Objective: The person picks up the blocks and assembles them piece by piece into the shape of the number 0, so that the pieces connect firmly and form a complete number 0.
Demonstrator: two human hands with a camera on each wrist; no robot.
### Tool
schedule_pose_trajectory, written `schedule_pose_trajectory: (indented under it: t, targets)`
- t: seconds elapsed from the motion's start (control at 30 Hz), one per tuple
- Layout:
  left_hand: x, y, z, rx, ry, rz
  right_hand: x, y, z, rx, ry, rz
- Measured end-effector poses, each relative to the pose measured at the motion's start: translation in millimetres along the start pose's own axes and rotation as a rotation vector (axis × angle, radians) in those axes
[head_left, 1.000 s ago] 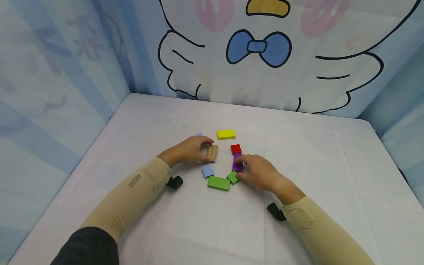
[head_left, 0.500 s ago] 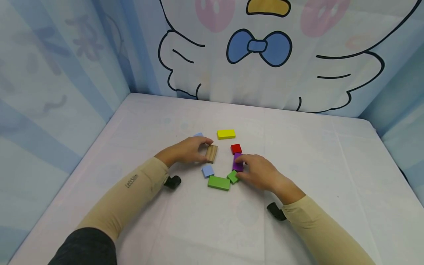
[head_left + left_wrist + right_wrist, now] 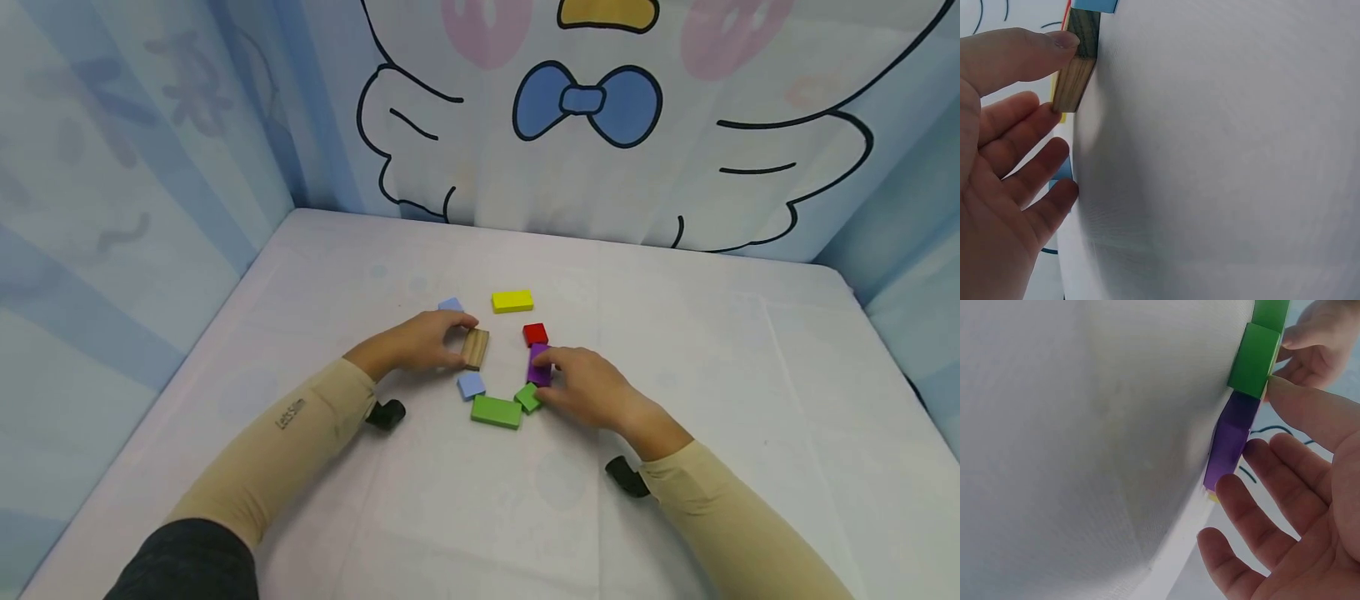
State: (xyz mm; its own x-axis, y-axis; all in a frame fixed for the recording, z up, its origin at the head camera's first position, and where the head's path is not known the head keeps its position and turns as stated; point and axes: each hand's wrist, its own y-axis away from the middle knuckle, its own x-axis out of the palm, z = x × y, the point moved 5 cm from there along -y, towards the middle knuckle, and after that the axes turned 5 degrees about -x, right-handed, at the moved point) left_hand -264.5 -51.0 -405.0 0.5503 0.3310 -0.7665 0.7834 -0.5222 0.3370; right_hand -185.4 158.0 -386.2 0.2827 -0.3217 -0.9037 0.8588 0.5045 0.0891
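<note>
My left hand (image 3: pixel 423 340) pinches a plain wooden block (image 3: pixel 476 349) by its ends, thumb at the near end and fingers at the far end; the block's side (image 3: pixel 1077 78) shows in the left wrist view. My right hand (image 3: pixel 588 387) rests loosely on the blocks at the right: fingertips touch the purple block (image 3: pixel 539 364), and the thumb lies against the small green block (image 3: pixel 1254 361). The other fingers are spread and relaxed. A red block (image 3: pixel 535 334) adjoins the purple one's far end. One long green block (image 3: pixel 496 412) touches the small green one.
On the white-covered table (image 3: pixel 675 350), a yellow block (image 3: pixel 512 302) lies at the back. One light blue block (image 3: pixel 471 385) sits near the long green one; another light blue block (image 3: pixel 450 305) is partly hidden behind my left hand. Printed curtains (image 3: pixel 585 183) enclose the table.
My left hand has shifted slightly left, and the wooden block has moved left with it. The right hand and the other blocks stay in place.
</note>
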Motion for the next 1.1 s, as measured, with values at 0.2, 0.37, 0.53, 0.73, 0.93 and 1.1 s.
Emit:
schedule_pose_trajectory:
  t: [0.2,0.37,0.53,0.73,0.93,1.1]
  targets:
    - [0.4,1.6,-0.1,0.009,0.000,0.000,-1.3,-0.5,-0.2,0.003,0.003,0.006]
    - [0.1,2.4,0.5,0.006,-0.002,0.002,-1.4,-0.6,-0.3,-0.004,-0.001,0.001]
    - [1.0,4.1,2.6,-0.008,0.000,0.005,-1.0,-0.8,-0.8,0.002,-0.005,0.002]
    - [3.1,4.8,5.1,-0.014,0.008,0.001,-1.1,-0.6,-0.4,0.002,-0.005,-0.003]
    - [5.4,3.9,6.3,-0.014,0.020,-0.006,-1.0,-0.7,-0.5,-0.021,-0.002,-0.018]
    - [5.7,3.9,6.6,-0.015,0.017,-0.015,-0.5,-0.5,-1.2,-0.024,-0.001,-0.023]
